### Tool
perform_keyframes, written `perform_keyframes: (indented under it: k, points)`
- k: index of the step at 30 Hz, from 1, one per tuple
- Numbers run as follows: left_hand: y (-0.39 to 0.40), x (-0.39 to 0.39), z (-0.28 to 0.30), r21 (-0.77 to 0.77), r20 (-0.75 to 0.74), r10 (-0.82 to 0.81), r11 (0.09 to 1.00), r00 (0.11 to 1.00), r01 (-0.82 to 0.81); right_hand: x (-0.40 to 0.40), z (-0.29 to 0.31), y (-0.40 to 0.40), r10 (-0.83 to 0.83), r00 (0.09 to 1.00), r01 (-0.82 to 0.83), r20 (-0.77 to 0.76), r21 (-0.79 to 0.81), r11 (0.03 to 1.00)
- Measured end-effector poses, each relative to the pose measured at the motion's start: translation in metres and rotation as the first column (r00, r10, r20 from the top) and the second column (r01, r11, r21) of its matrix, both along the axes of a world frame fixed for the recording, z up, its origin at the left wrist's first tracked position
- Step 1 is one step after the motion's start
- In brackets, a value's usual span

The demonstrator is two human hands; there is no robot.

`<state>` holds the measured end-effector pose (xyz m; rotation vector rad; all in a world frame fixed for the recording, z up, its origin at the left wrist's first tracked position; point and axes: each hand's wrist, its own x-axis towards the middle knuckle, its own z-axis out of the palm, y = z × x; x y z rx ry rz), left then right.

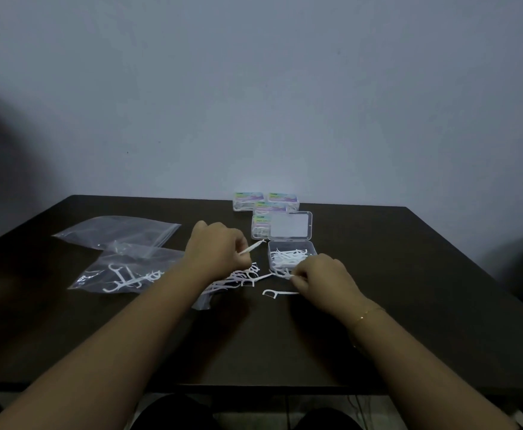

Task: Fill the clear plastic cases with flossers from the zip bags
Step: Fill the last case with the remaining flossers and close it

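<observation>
**A:** What are your hands doing right now?

**B:** Your left hand is curling its fingers tightly round a thin white plastic flosser, whose handle is sticking out up and to the right, toward the cases. Your right hand is pinching another white flosser at the near edge of the open clear plastic case, with its fingers bent in close; a thin gold bracelet is sitting on that wrist.

**A:** And where are the rest of the flossers lying?

**B:** A loose heap of white flossers is lying on the dark matte bench between your two hands, and a single flosser is lying apart, just in front of your right hand. The open case is holding a tangle of them, with its clear hinged lid lying flat behind it. Four closed clear cases with pastel labels are sitting packed together at the far edge.

**A:** And the bags?

**B:** Two glossy, crinkled clear zip bags are lying to your left: the near bag is holding several flossers, while the far bag is looking flat.
</observation>
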<state>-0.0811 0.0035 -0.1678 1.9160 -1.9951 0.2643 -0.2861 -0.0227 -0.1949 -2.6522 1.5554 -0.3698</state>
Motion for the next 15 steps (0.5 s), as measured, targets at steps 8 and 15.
perform_keyframes:
  k: [8,15]
  points:
    - [-0.021,-0.018,-0.018,-0.007,-0.563,0.081,0.995,0.822,-0.103,-0.018,0.025,-0.023,-0.106,0.773,0.014,0.626,0.151,0.989]
    - [-0.044,-0.038,-0.016,-0.099,-0.953,-0.073,0.992,0.294,-0.074,-0.002,0.02,-0.06,-0.103,0.844,-0.014,0.527,0.214,0.977]
